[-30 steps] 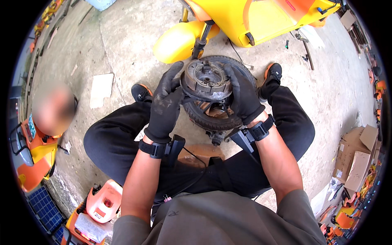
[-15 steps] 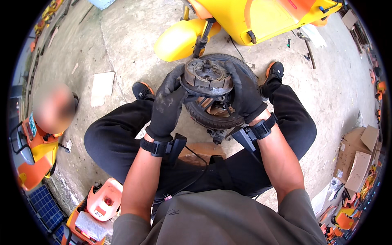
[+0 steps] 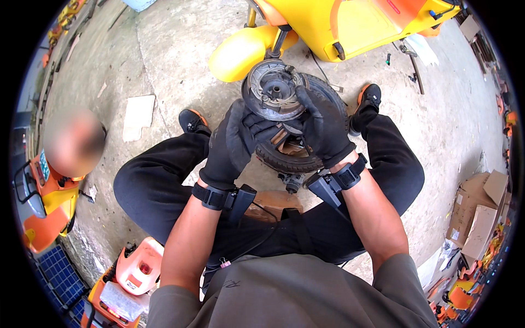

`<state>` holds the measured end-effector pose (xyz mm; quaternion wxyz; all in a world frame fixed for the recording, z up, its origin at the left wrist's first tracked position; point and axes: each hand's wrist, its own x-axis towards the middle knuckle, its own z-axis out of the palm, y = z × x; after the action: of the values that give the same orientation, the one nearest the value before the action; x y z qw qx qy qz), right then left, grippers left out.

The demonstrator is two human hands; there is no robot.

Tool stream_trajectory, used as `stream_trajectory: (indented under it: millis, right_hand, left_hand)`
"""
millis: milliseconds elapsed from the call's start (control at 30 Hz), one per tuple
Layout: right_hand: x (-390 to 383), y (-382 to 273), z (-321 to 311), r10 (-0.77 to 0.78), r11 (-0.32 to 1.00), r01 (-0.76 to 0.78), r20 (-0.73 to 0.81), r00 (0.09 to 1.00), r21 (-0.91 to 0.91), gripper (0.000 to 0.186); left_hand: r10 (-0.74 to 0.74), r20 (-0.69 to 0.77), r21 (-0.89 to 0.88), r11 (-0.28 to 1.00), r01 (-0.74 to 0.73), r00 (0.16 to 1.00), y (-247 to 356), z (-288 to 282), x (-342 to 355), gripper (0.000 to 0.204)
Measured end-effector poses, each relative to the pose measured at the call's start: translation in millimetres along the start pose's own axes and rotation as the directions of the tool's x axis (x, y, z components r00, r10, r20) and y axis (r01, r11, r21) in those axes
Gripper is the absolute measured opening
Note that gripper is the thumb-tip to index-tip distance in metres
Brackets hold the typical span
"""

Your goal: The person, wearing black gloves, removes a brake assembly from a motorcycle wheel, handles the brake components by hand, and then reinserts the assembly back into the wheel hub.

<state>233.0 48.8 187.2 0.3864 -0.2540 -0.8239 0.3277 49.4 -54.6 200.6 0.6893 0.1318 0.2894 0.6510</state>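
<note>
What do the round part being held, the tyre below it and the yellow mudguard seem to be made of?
Round part: probably cast metal, judging by its dull grey, grimy surface.
Tyre: most likely rubber, matt black with a moulded tread.
Yellow mudguard: looks like glossy plastic, from its smooth, bright sheen, though painted metal is possible.

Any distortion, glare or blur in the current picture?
Head view throughout: fisheye bending and black corners; bright glare on the yellow, rounded plastic fender; a blurred round patch at left; the round, grey metal brake plate looks fairly sharp.
</note>
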Motion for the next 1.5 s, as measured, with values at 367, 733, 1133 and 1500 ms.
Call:
stream_trajectory:
  millis: [367, 733, 1133, 1500]
  right_hand:
    - [3, -26, 21, 0.563, 0.439, -0.515, 0.221, 0.797, 0.736, 0.031]
    - [19, -29, -3, 0.629, 0.447, -0.699, 0.360, 0.689, 0.558, 0.022]
    - [16, -1, -16, 0.519, 0.823, -0.525, 0.091, 0.850, 0.216, 0.027]
    - [16, -13, -17, 0.585, 0.525, -0.732, 0.440, 0.681, 0.435, 0.024]
  left_hand:
    - [0.278, 0.580, 0.790, -0.422, -0.446, 0.766, 1, -26, -12, 0.050]
    - [0.192, -0.130, 0.161, 0.972, -0.170, 0.973, 6, -15, -4, 0.032]
    - [0.160, -0.127, 0.112, 0.983, -0.146, 0.979, 14, -15, -4, 0.033]
    - [0.194, -0.115, 0.155, 0.972, -0.175, 0.974, 13, -10, -5, 0.042]
